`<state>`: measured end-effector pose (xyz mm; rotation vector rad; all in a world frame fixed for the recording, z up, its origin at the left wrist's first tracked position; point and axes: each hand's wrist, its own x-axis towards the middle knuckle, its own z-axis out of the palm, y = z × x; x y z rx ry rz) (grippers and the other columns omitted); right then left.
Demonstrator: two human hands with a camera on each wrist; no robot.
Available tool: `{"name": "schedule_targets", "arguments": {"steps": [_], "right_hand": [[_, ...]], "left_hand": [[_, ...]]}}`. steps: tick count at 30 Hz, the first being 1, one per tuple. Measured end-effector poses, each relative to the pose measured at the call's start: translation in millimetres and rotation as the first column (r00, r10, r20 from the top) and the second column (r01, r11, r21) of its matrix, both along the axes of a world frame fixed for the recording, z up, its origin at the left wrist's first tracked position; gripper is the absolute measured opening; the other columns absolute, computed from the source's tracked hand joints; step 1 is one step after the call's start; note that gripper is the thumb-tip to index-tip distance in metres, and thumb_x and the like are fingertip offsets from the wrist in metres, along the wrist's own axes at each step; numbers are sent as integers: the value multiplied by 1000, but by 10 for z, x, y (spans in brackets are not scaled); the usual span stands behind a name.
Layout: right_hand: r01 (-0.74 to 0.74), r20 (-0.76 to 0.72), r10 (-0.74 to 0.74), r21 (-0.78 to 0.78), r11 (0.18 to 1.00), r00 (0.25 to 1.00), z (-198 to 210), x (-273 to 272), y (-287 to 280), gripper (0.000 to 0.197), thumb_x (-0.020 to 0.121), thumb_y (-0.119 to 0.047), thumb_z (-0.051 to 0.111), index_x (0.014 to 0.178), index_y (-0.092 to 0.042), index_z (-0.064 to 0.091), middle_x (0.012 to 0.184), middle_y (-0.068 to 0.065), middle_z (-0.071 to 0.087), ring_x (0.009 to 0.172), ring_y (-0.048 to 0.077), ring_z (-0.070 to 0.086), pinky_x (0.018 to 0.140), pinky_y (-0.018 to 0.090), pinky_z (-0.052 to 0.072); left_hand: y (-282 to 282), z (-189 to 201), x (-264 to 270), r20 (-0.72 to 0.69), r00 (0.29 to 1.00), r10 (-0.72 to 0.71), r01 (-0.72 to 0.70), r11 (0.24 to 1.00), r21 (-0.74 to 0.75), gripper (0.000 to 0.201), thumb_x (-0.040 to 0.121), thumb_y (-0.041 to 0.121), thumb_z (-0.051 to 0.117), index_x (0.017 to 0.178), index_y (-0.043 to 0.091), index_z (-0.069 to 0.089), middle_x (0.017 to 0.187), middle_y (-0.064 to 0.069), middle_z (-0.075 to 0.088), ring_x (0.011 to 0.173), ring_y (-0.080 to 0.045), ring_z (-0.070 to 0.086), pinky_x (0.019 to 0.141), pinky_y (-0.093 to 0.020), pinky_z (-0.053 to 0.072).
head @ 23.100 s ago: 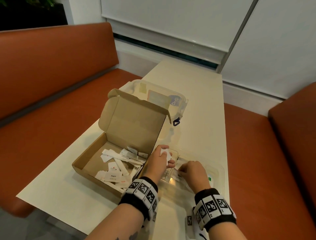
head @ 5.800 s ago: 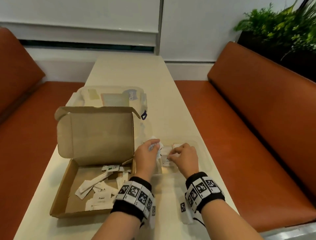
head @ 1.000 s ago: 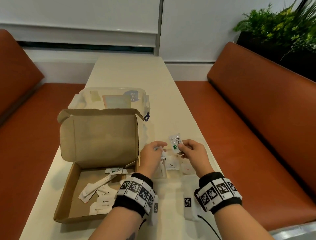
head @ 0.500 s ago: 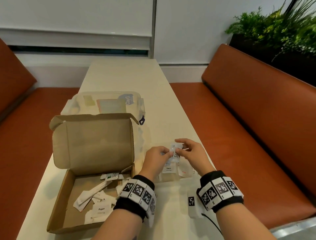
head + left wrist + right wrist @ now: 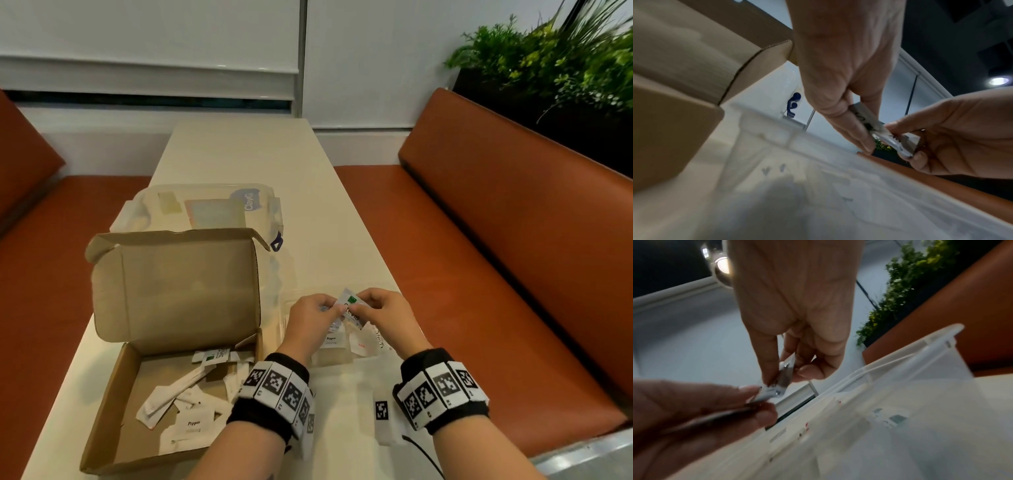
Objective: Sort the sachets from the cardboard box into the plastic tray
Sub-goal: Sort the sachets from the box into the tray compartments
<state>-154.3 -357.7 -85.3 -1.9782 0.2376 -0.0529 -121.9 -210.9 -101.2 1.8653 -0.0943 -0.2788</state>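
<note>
The open cardboard box (image 5: 113, 428) stands on the left of the table with several white sachets (image 5: 191, 394) on its floor. To its right sits the clear plastic tray (image 5: 287, 318), which holds a few sachets, one marked Pepper (image 5: 330, 339). Above the tray my left hand (image 5: 334, 310) pinches a small bunch of sachets. My right hand (image 5: 358, 306) pinches a green-marked sachet (image 5: 351, 301) whose other end meets the left fingertips. The left wrist view shows this sachet (image 5: 869, 120) running between both hands. In the right wrist view my right hand (image 5: 785, 371) pinches it above the tray rim (image 5: 900, 356).
A clear lidded container (image 5: 205, 205) stands behind the box's raised lid (image 5: 178, 291). A white tag with a black code (image 5: 382, 414) and a cable lie near the front edge. Orange benches (image 5: 479, 274) flank the narrow table; a plant (image 5: 548, 61) is at back right.
A second ago my right hand held the green-marked sachet up, apart from the left hand. The hands have since come together, and the sachet now touches the left fingertips over the tray.
</note>
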Motion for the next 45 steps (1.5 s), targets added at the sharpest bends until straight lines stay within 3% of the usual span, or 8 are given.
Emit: {"name": "schedule_targets", "arguments": {"steps": [6,10,15,22,30,35,40,45], "right_hand": [[284,-19,-294,-209,936,956,-99,55,-341,27,82,-4,67,101,-20,57,85,1,64,69,10,63,54,19,49],[170,-91,-237,-459,872,967,-243,90,-360,30,86,0,58,110,-18,59,89,3,61,63,11,58,49,19,45],[23,-161,-133,-552,833,978,-336,186,-263,38,87,5,46,120,-12,56,105,10,64,81,22,62,73,36,55],[-86,-164,-35,-672,736,986,-426,258,-254,32,87,1,49,116,-10,59,111,8,64,102,23,58,81,30,48],[-128,-199,-31,-731,671,979,-459,237,-267,21,90,-8,46,96,-11,66,97,6,68,85,22,62,63,25,42],[-175,-159,76,-851,495,984,-506,239,-283,29,96,-12,43,108,-18,69,126,3,52,116,22,41,92,21,35],[-220,-210,69,-890,401,975,-460,249,-256,32,97,-10,37,103,-14,69,107,2,63,112,23,41,83,26,40],[-127,-137,18,-842,525,990,-231,217,-214,31,94,-8,42,107,-18,68,103,2,68,103,19,57,79,28,49]], "left_hand": [[7,-39,-4,-98,988,119,-135,975,-176,26,97,9,49,118,9,63,120,-7,59,110,-22,59,83,-30,56],[15,-39,5,-61,987,146,-154,977,-149,32,97,3,43,119,13,64,121,-5,58,110,-22,57,88,-31,55],[6,-48,-6,-12,992,122,-123,987,-100,37,95,3,44,122,23,60,125,-1,58,112,-19,57,93,-32,51],[14,-30,10,-31,990,136,-138,984,-112,47,91,11,60,132,31,49,117,-5,56,107,-22,60,93,-37,52],[-71,-14,24,-52,990,134,-141,973,-182,39,88,10,64,120,25,49,98,-8,67,84,-19,69,73,-32,59],[-83,4,28,-32,992,123,-126,979,-163,25,86,12,68,103,19,52,95,-6,70,83,-18,69,71,-32,59],[-63,35,43,14,995,99,-96,988,-122,16,84,16,70,89,17,55,90,-7,71,86,-22,68,78,-37,54],[-51,56,6,71,992,100,-89,987,-137,11,78,15,76,76,19,65,85,2,68,87,-13,59,76,-26,45]]}}
